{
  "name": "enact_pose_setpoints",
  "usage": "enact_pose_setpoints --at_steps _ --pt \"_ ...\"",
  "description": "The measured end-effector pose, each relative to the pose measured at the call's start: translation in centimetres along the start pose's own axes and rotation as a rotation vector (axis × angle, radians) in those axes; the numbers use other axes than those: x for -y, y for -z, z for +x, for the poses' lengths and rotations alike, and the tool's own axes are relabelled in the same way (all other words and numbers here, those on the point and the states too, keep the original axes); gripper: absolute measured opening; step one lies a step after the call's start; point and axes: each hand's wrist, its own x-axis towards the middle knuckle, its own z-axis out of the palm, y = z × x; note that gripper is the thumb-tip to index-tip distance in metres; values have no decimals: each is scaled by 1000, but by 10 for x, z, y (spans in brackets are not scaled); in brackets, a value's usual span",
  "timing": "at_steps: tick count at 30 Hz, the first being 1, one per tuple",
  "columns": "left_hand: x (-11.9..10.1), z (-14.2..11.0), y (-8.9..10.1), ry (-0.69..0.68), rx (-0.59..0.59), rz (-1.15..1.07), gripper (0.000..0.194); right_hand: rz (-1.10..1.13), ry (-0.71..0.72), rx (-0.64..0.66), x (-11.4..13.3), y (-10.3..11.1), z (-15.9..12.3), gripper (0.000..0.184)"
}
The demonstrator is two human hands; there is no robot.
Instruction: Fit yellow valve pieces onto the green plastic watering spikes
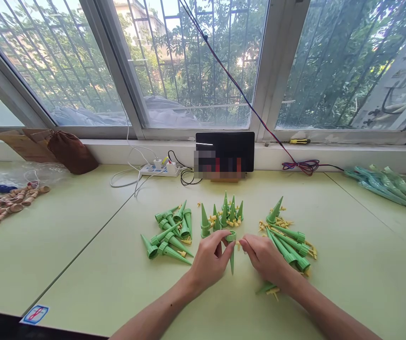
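Note:
My left hand is closed on the collar of a green plastic plant-watering spike, its open end up and its tip pointing down. Close on its right, my right hand pinches a small yellow plastic valve near the spike's side. Whether the valve touches the spike I cannot tell. Beyond my hands, several green spikes stand tip up with yellow pieces among them. Under my right wrist lie a green piece and a yellow valve, partly hidden by the arm.
Loose green spikes lie to the left; more spikes and yellow valves lie to the right. Behind are a black screen, a power strip and cables. Wooden pieces lie far left, plastic bags far right.

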Motion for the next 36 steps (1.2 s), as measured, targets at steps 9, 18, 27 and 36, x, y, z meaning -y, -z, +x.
enact_pose_setpoints --at_steps 9,18,27,36 --pt "1 -1 0 18 52 -11 25 50 -47 1 -1 -2 -2 53" --pt "5 -5 -2 106 149 -23 40 90 -80 19 -1 -2 -1 54" --pt "4 -3 -3 134 159 -99 34 117 -98 49 -2 -3 -2 50" --pt "-1 -1 0 178 157 -223 32 202 -103 31 1 0 -2 38"
